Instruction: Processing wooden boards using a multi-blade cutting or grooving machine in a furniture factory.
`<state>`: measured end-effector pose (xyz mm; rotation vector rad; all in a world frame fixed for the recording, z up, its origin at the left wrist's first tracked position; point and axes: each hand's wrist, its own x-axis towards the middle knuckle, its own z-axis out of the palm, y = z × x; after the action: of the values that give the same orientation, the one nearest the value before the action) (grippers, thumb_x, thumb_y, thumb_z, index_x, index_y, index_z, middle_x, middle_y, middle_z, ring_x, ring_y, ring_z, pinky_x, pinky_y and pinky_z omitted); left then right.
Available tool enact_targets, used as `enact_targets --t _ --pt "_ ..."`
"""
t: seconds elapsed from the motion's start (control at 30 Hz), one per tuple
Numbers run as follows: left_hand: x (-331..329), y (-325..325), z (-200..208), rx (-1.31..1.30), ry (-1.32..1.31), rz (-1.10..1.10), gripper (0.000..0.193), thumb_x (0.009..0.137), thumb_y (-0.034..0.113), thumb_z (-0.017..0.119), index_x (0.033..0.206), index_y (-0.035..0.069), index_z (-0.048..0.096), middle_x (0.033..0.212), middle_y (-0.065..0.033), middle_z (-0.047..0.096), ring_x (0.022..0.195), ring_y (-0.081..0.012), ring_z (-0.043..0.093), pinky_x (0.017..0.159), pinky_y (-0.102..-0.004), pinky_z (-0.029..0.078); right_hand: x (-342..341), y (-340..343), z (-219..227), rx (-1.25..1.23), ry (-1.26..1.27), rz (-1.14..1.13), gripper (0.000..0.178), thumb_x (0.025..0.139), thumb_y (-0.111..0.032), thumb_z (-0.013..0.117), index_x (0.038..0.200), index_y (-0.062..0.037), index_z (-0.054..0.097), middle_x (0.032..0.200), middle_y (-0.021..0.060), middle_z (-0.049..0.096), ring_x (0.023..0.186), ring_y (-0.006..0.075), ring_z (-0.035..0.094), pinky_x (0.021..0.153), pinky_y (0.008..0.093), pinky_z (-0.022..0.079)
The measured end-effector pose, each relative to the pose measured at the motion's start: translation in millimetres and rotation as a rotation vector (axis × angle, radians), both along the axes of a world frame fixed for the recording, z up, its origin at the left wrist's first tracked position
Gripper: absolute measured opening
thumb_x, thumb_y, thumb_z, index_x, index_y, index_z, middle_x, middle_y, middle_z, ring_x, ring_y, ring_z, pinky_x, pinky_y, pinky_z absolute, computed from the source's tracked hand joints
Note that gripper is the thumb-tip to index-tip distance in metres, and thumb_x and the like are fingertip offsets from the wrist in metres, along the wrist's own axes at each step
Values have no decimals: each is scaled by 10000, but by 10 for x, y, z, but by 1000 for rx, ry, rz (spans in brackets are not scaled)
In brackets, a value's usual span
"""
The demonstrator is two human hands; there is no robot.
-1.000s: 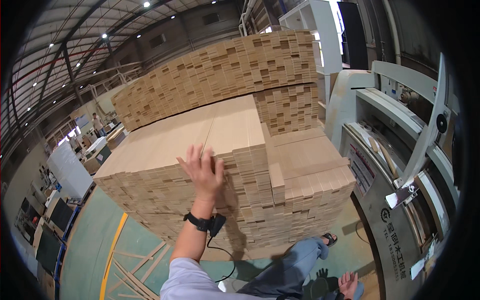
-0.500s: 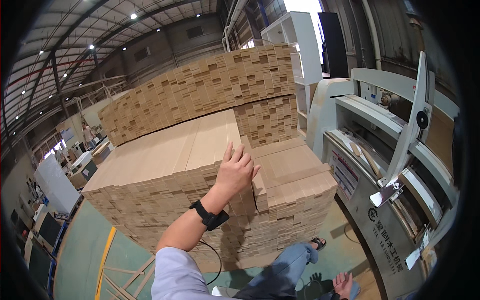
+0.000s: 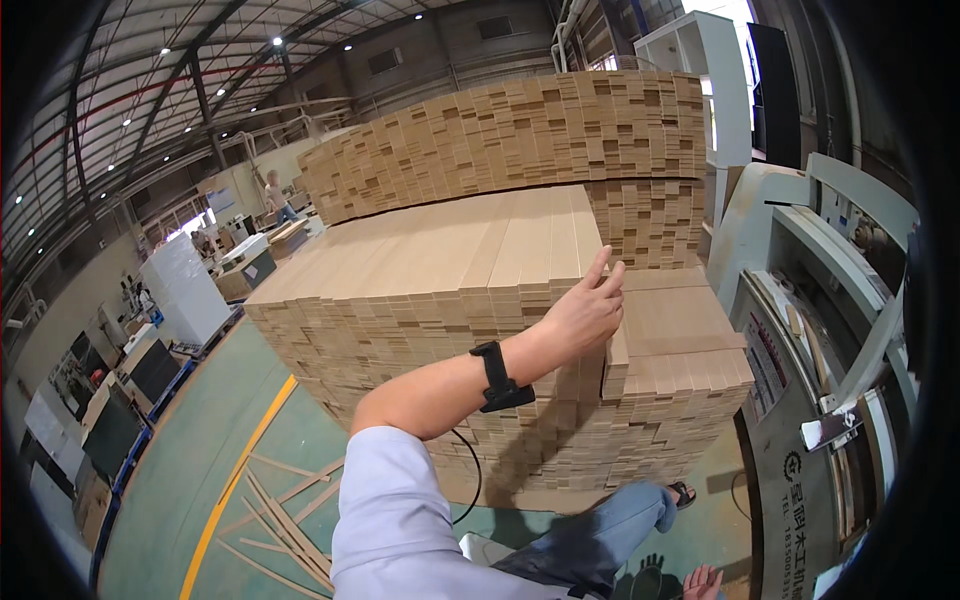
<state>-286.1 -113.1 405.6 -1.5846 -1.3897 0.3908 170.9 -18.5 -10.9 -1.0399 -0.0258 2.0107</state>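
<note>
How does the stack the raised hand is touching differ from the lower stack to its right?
The tall stack under the left hand stands higher and spreads wider; the low stack sits a step below and is narrower. The tall stack's top shows long boards lying side by side; the low stack's top looks smoother. Both are pale brown wooden boards.

Board stack (image 3: 450, 270) sat centre; taller stack (image 3: 520, 135) behind it, lower stack (image 3: 680, 340) to its right, machine (image 3: 800, 300) further right, scrap strips (image 3: 285, 510) on floor front-left of it, left hand (image 3: 585, 315) at its right edge
</note>
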Motion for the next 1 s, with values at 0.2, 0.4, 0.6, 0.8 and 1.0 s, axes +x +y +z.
enact_targets --t 0.2,0.4,0.6,0.8,1.0 --pt "-53 -44 -16 -28 -89 -31 152 712 174 488 725 60 588 781 -44 558 1071 -248 410 1003 -502 186 -69 -45 106 39 -96 27 511 869 -361 378 1244 -27 287 1341 128 245 1215 313 255 1009 429 209" --pt "-92 -35 119 -23 -91 -102 118 696 152 500 704 77 591 792 -35 555 1034 -232 431 999 -481 215 -23 -60 86 19 -30 -1 428 870 -352 384 1159 -37 386 1347 103 248 1229 297 246 1001 435 205" --pt "-100 20 168 -79 -213 -99 55 667 106 521 654 86 570 732 -22 537 897 -193 492 998 -482 223 -5 2 -31 -9 -8 7 405 866 -345 401 1150 -56 401 1341 89 261 1212 294 277 988 442 221" --pt "70 36 89 -37 -257 -155 13 652 104 533 647 92 533 686 -17 520 829 -182 508 998 -481 219 -20 -33 67 -11 -8 4 352 870 -328 401 1064 -40 457 1283 102 348 1191 289 305 974 448 245" --pt "741 162 -518 -24 -922 -701 178 657 240 622 662 113 496 692 -24 510 829 -203 496 923 -448 289 52 -16 -99 42 53 26 313 866 -319 413 987 -45 502 1148 108 464 1135 287 364 962 447 269"
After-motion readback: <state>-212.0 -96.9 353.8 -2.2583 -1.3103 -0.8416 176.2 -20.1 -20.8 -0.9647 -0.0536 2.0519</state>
